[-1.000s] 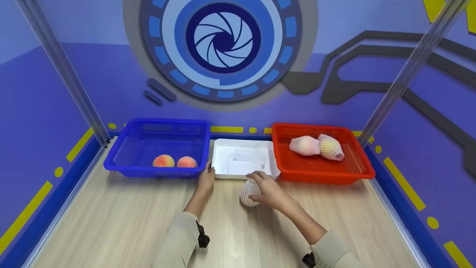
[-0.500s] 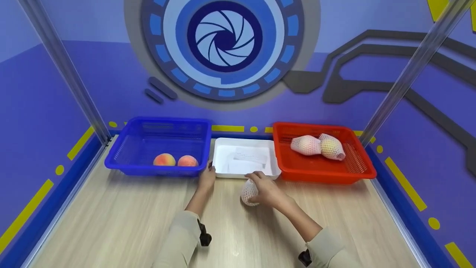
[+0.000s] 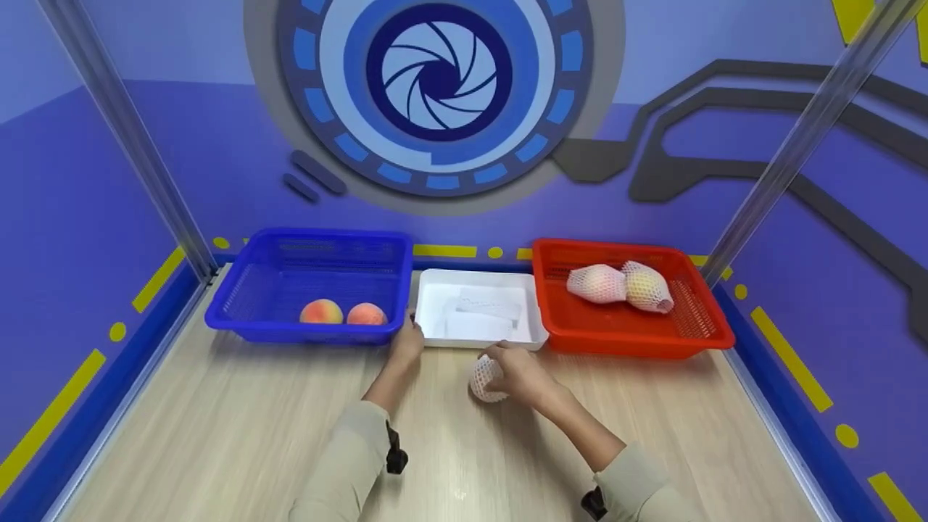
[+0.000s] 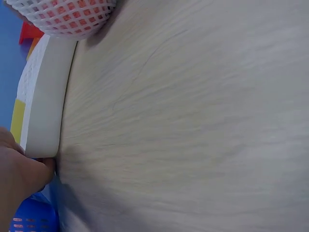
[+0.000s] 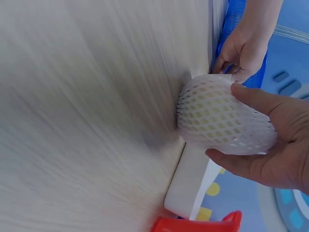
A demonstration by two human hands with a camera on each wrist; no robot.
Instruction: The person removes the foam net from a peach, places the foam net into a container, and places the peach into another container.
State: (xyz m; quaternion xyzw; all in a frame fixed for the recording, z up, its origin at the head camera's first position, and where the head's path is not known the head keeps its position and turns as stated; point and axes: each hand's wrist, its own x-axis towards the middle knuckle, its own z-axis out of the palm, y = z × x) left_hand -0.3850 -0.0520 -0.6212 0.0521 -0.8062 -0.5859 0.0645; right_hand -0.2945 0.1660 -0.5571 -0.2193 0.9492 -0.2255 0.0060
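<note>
In the head view my right hand (image 3: 518, 373) holds a peach in a white foam net (image 3: 486, 378), on the wooden table in front of the white tray (image 3: 478, 341). The right wrist view has the netted peach (image 5: 212, 116) between thumb and fingers, its skin showing yellowish through the mesh. At the tray's left front corner, my left hand (image 3: 407, 342) grips the tray's edge. From the left wrist, my left hand (image 4: 21, 174) appears with its fingers around the corner of the white tray (image 4: 46, 106); part of that hand is out of frame.
A blue basket (image 3: 283, 335) on the left holds two bare peaches (image 3: 321, 312). To the right, a red basket (image 3: 631, 344) contains two fruits in foam nets (image 3: 598, 283). Papers (image 3: 478, 312) lie in the tray. Metal posts (image 3: 805, 138) and printed walls enclose the table.
My left hand has shifted slightly at the tray corner. The fingers of my right hand have drawn in a little over the netted peach. Baskets, tray and peach stay in place.
</note>
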